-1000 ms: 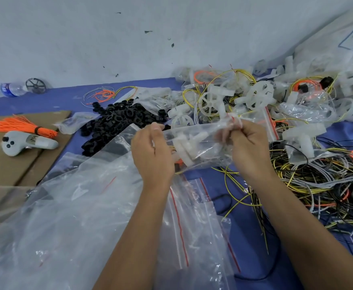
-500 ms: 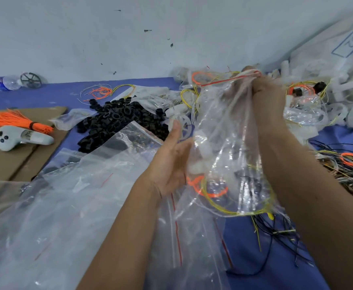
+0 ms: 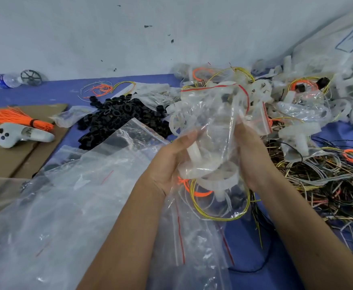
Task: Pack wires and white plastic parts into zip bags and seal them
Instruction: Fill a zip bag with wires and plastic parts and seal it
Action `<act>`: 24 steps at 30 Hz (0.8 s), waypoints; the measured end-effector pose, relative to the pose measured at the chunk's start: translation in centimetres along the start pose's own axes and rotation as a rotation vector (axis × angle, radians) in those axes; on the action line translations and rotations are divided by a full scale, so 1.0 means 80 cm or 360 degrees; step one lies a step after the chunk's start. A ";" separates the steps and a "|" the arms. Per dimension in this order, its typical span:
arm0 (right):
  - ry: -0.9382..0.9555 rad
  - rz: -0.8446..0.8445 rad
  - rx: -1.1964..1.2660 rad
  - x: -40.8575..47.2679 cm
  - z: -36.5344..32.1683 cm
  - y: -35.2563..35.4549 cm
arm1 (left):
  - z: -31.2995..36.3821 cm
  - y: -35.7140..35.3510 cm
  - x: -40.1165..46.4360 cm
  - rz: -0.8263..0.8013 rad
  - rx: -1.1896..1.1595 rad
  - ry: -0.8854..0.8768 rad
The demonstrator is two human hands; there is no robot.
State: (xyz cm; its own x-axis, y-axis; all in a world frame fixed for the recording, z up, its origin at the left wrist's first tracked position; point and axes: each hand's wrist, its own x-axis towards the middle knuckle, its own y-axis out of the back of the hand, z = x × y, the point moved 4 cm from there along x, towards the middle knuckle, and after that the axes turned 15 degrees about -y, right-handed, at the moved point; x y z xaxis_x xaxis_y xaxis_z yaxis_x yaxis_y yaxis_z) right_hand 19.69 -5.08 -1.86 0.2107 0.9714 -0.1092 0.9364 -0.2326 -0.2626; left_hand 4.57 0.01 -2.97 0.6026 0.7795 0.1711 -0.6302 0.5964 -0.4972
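Left hand (image 3: 167, 164) and right hand (image 3: 253, 158) each grip the zip bag (image 3: 213, 126); its red-striped mouth gapes upward, wire pile (image 3: 328, 181) crowding right.

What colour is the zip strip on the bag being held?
Red, along the top edge of the clear bag, which holds white parts and wires; head view.

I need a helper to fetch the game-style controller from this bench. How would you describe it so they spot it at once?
Look at the brown cardboard sheet on the left of the blue table. The white handheld controller lies on it, just below the orange bundle of ties. It is the only solid white grip with small dark buttons on its rounded head.
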 end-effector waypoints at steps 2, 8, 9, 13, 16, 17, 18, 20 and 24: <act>0.0107 0.0039 -0.0015 -0.003 -0.004 0.003 | 0.004 -0.001 0.001 -0.0059 -0.0166 -0.0090; 0.0354 0.0183 -0.0048 -0.008 -0.022 0.020 | 0.005 0.002 0.003 -0.0103 -0.0218 -0.0182; 0.0402 0.0148 -0.0070 -0.009 -0.026 0.020 | 0.002 0.004 0.004 -0.0117 -0.0214 -0.0187; 0.0497 -0.0115 -0.0029 -0.022 -0.055 0.010 | 0.005 0.003 0.003 -0.0134 -0.0314 -0.0192; 0.0550 0.0016 -0.0292 -0.023 -0.067 -0.001 | 0.007 0.004 0.004 -0.0124 -0.0210 -0.0226; 0.0559 0.0101 -0.0439 -0.019 -0.068 -0.002 | 0.007 0.005 0.004 -0.0094 -0.0176 -0.0216; 0.0546 0.0144 -0.0523 -0.016 -0.067 -0.001 | 0.007 0.007 0.003 -0.0049 -0.0148 -0.0192; 0.0513 0.0080 -0.0412 -0.018 -0.071 0.000 | 0.010 0.006 0.000 -0.0117 -0.0287 -0.0169; 0.0403 -0.0180 0.0137 -0.022 -0.075 0.004 | 0.024 0.001 0.000 -0.0308 -0.0499 -0.0246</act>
State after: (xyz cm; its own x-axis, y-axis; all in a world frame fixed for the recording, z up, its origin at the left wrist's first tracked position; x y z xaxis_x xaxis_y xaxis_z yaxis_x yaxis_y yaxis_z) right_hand 21.28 -6.55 4.02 0.1795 0.9698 0.1652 0.9331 -0.1146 -0.3409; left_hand 3.59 0.41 -1.33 0.6000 0.6921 0.4012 -0.3177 0.6664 -0.6745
